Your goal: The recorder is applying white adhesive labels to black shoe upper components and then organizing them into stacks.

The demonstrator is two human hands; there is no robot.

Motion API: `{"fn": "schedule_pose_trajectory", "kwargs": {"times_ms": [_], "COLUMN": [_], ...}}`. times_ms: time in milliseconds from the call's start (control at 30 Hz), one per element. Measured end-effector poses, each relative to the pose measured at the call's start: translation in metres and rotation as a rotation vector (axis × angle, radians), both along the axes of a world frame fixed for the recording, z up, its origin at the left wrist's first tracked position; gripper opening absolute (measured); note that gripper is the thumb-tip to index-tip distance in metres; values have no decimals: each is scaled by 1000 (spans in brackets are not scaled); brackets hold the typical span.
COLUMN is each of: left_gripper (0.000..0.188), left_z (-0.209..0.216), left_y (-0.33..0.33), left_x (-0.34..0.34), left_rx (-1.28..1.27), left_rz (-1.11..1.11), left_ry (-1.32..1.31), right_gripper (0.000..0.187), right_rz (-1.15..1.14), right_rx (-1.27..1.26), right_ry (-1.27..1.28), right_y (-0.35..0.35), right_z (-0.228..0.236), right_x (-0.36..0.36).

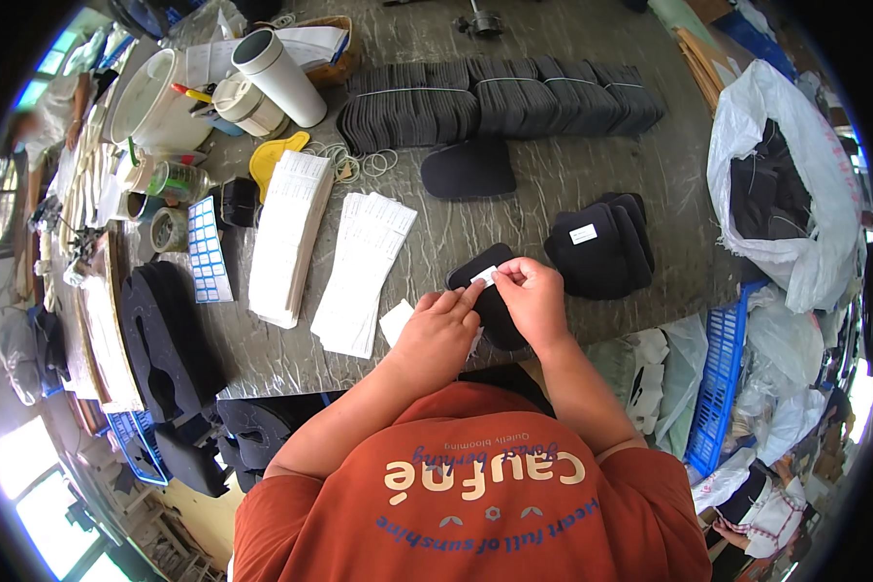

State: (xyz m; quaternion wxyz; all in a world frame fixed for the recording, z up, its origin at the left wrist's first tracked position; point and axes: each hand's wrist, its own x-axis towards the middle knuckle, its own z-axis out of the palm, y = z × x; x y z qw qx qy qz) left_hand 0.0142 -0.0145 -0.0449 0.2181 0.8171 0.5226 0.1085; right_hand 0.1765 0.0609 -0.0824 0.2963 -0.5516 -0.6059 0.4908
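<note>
A dark, rounded foam pad [500,320] lies before me at the table's near edge. My right hand [535,299] pinches a small white label [485,276] against the pad's upper part. My left hand [435,333] reaches in from the left, a fingertip on the label's edge. Under its curled fingers is a white paper sheet [394,322], mostly hidden by the hand. Just right of my hands sits a stack of similar black pads [616,257], the top one bearing a white label [583,234]. Another black pad [468,170] lies farther back, unlabelled on its visible face.
Long bundled rows of black pads [412,107] stand at the back. White label sheets [364,272] and a thick paper stack [286,238] lie left, near rubber bands [354,163] and a white tumbler [281,78]. A white sack [800,233] stands right, above a blue crate [718,388].
</note>
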Motion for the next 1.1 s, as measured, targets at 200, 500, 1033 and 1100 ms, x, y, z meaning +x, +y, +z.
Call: {"fn": "schedule_pose_trajectory", "kwargs": {"times_ms": [200, 500, 1033, 1100], "left_gripper": [16, 15, 17, 16], "left_z": [-1, 11, -1, -1], "left_y": [3, 18, 10, 10], "left_x": [3, 1, -7, -7], "left_rx": [16, -118, -343, -280], "left_rz": [-1, -25, 622, 634], "left_ry": [30, 28, -603, -502], "right_gripper": [23, 21, 9, 8], "right_rz": [-50, 33, 229, 308], "right_rx": [76, 534, -145, -173], "right_ry": [-87, -261, 33, 93], "right_y": [2, 17, -12, -20], "right_z": [-2, -9, 40, 38], "right_x": [-2, 6, 25, 16]}}
